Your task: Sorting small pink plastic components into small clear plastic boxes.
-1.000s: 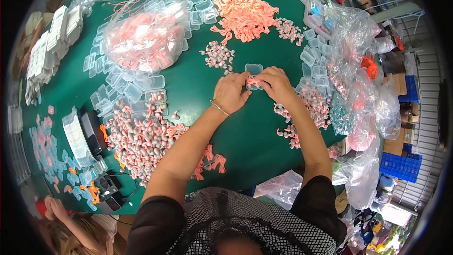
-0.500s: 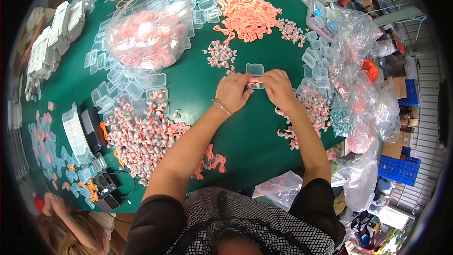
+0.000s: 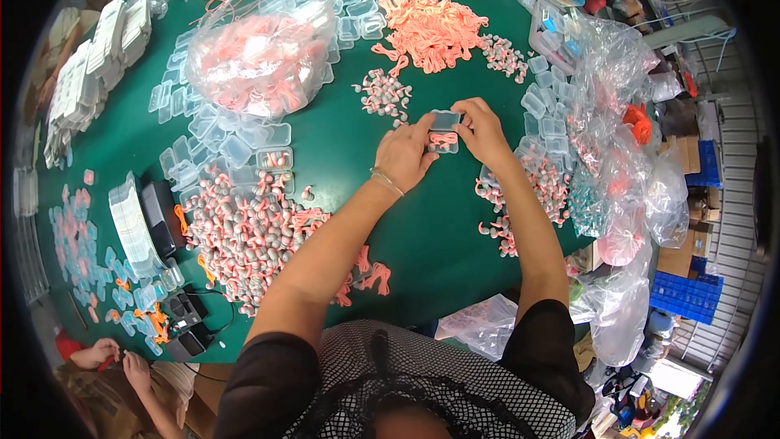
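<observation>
A small clear hinged plastic box (image 3: pixel 444 121) stands with its lid raised at the middle of the green table. Coiled coral-pink cord (image 3: pixel 444 140) lies in its near half. My left hand (image 3: pixel 405 153) grips the box's left side with fingers and thumb closed about it. At the lid's right edge, my right hand (image 3: pixel 481 132) has finger and thumb pinched. Just left of the box is a small heap of pink-and-grey earplugs (image 3: pixel 382 93). Beyond it lies a big pile of coral cords (image 3: pixel 431 28).
Left of my arm spreads a large earplug pile (image 3: pixel 244 236), near stacked clear boxes (image 3: pixel 231 146) and a bulging clear bag (image 3: pixel 260 57). More earplugs (image 3: pixel 544 187) and clear bags (image 3: pixel 609 114) line the right side. A co-worker's hands (image 3: pixel 122 362) show at lower left.
My right hand has moved from the cord up to the lid's edge, uncovering the coiled cord. My left hand stays at the box. The co-worker's hands have moved apart.
</observation>
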Demonstrator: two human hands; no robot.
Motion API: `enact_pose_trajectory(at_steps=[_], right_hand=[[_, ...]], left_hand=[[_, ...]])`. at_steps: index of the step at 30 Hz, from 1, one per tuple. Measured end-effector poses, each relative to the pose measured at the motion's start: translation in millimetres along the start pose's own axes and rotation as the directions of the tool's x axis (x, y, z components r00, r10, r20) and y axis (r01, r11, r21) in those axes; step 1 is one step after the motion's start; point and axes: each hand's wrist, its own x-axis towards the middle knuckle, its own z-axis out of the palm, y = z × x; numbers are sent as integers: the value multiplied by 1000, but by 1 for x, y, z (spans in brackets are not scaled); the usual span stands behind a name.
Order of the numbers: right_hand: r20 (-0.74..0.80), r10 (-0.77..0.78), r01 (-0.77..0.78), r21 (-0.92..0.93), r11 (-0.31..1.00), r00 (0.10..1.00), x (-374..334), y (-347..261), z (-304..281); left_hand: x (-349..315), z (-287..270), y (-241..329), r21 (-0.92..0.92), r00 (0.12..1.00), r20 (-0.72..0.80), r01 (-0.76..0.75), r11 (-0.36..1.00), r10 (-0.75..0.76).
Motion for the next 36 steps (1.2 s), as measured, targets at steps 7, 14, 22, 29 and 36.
enact_pose_trajectory(at_steps=[7, 14, 22, 29, 36], right_hand=[[48, -284, 287, -63, 956, 957, -26, -16, 0], [25, -327, 328, -107, 939, 945, -33, -15, 15], [38, -267, 269, -27, 963, 963, -30, -30, 25], [-455, 30, -352, -644, 679, 890, 4, 63, -55], [-351, 145, -375, -785, 494, 925, -4, 84, -67]], left_hand=[[-2, -2, -2, 82, 991, -45, -120, 989, 124], [-4, 0, -4, 59, 990, -74, -116, 992, 120], [-11, -33, -4, 183, 965, 7, -260, 948, 263], [-22, -59, -12, 384, 929, 127, -369, 846, 348], [-21, -61, -11, 206, 967, 11, -250, 946, 253]])
